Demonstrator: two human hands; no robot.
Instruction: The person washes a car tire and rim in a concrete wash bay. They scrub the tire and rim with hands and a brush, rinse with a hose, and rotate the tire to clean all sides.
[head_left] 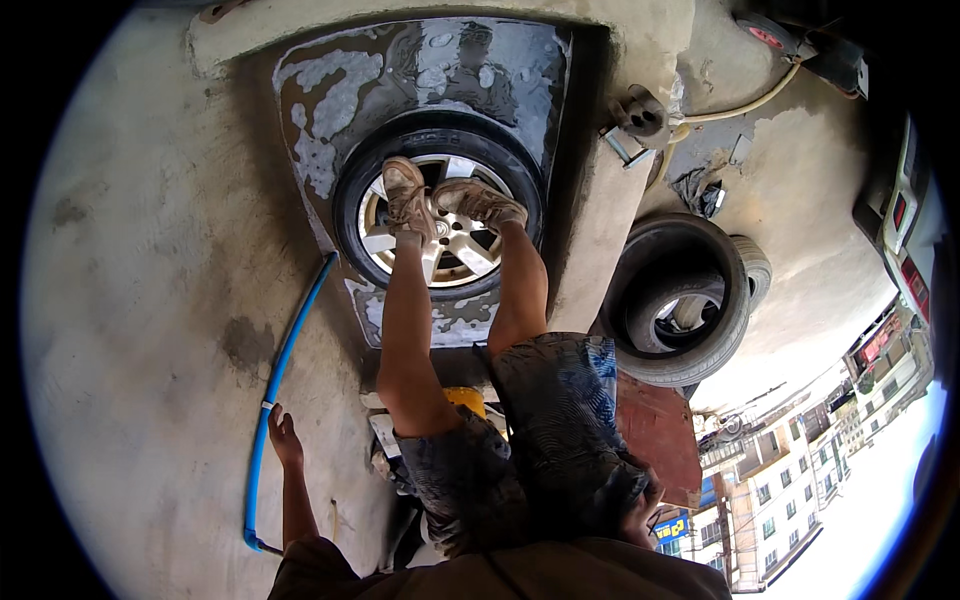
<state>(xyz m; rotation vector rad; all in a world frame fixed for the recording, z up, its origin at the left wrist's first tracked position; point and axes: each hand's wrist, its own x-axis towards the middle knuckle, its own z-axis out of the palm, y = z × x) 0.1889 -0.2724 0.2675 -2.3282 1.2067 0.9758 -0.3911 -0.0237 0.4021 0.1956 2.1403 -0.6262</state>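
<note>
My two shoes (440,205) stand on the spokes of a silver alloy wheel (475,258), which carries a black tyre (355,200). The wheel lies flat in a basin of foamy water (335,85). Out to the left, my left hand (283,435) is raised beside a blue pipe (283,350), with its fingers stretched out and nothing seen in them. Whether the fingertips touch the pipe or the wall, I cannot tell. Low by my right thigh is my right hand (643,500), close against the patterned shorts (570,420). Its fingers are mostly hidden.
A concrete ledge (605,230) borders the basin on the right. Beyond it, loose tyres (690,370) lie on the floor, with a pale hose (745,112) farther off. A reddish-brown board (655,430) is near my right side, and a yellow object (467,401) shows between my legs.
</note>
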